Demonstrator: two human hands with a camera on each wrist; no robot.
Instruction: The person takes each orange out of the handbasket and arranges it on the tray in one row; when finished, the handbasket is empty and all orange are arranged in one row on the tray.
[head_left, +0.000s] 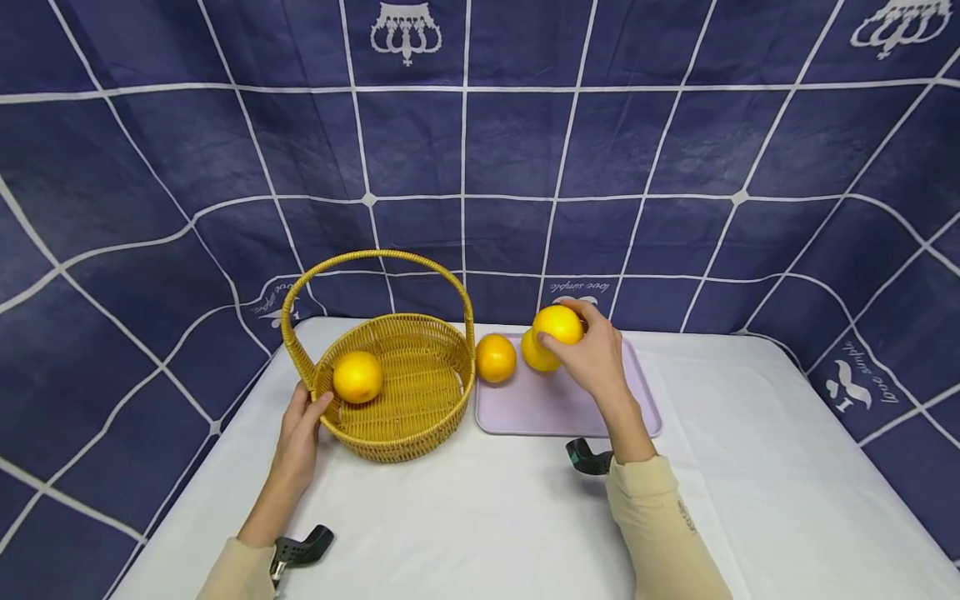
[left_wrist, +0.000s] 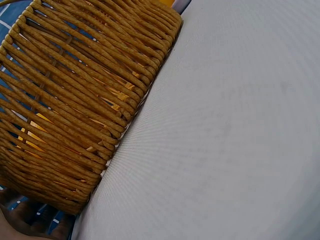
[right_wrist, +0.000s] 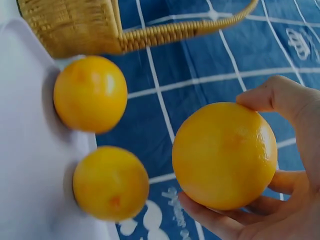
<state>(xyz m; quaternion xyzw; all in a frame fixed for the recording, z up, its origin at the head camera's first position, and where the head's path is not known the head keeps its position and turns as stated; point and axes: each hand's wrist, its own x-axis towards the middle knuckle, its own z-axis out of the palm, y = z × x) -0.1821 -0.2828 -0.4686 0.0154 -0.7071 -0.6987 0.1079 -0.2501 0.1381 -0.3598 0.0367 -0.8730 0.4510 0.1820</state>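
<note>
Much of the left hand [head_left: 300,437] is hard to read: the head view shows it from the back, lying against the outer wall of the round woven yellow wicker basket with the arched handle [head_left: 420,421] at about eight o'clock on its rim, thumb up at the edge, and whether the fingers curl round the weave cannot be told. The left wrist view gives only a dark sliver of that hand in its bottom left corner, under the basket wall [left_wrist: 75,100], with the rest filled by the white tablecloth [left_wrist: 230,130]. One round orange fruit in the basket [head_left: 357,377] lies at roughly nine o'clock on the basket floor. The right hand [head_left: 592,354] is raised above the flat pale lilac rectangular tray [head_left: 540,408], wrist bent, forearm in a cream sleeve [head_left: 660,533] running back toward six o'clock; its thumb and fingers are curled round a round orange fruit held aloft [head_left: 557,324], clear in the right wrist view [right_wrist: 225,155], where the palm is cut off by the frame edge. This fruit partly hides a second orange fruit behind it [head_left: 536,354] on the tray at twelve o'clock; a third orange fruit [head_left: 496,357] sits at the tray's ten o'clock corner, just beside the basket. A black clip [head_left: 588,457] shows at each wrist.
</note>
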